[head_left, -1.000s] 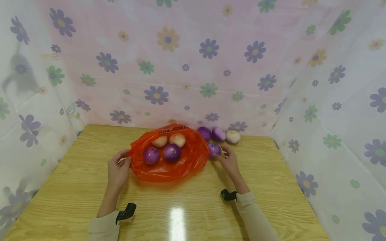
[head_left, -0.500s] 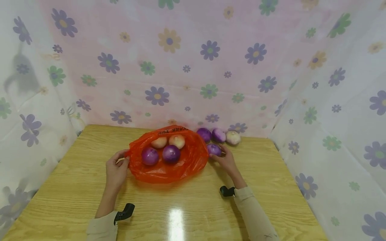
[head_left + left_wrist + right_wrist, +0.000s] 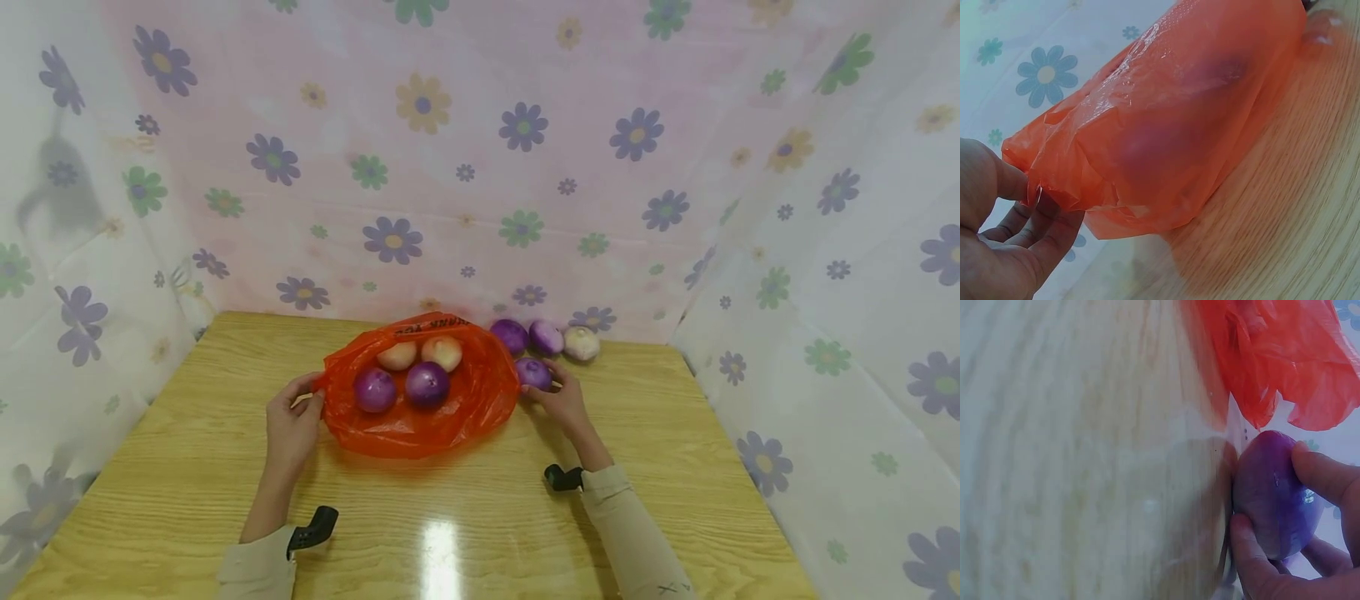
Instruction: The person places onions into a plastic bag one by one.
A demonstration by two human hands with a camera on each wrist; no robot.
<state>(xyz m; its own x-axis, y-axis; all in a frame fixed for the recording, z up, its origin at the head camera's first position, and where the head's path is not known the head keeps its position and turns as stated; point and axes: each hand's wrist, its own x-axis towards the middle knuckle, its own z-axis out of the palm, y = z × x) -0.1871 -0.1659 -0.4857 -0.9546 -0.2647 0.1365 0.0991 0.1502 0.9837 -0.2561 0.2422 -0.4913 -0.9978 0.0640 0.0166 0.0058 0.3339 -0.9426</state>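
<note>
On the table an orange-red plastic bag (image 3: 397, 443) lies with its mouth spread wide. Inside sit two purple onions (image 3: 427, 384) and two pale yellow onions (image 3: 442, 353). My left hand (image 3: 291, 427) pinches the bag's left rim between thumb and fingers, and the left wrist view shows the film bunched there. At the bag's right side my right hand (image 3: 567, 407) grips another purple onion (image 3: 532, 374). In the right wrist view, thumb and fingers wrap that onion (image 3: 1269, 494) from opposite sides, with the bag's loose edge (image 3: 1260, 375) close by.
Behind the right hand, two more purple onions (image 3: 509, 335) and a whitish bulb (image 3: 581, 342) stand in a row near the back edge of the wooden table (image 3: 637, 533). A flower-printed curtain (image 3: 465, 233) encloses the back and both sides.
My right hand has shifted slightly left and closed its fingers round the purple onion beside the bag. The left hand keeps its pinch on the bag's rim.
</note>
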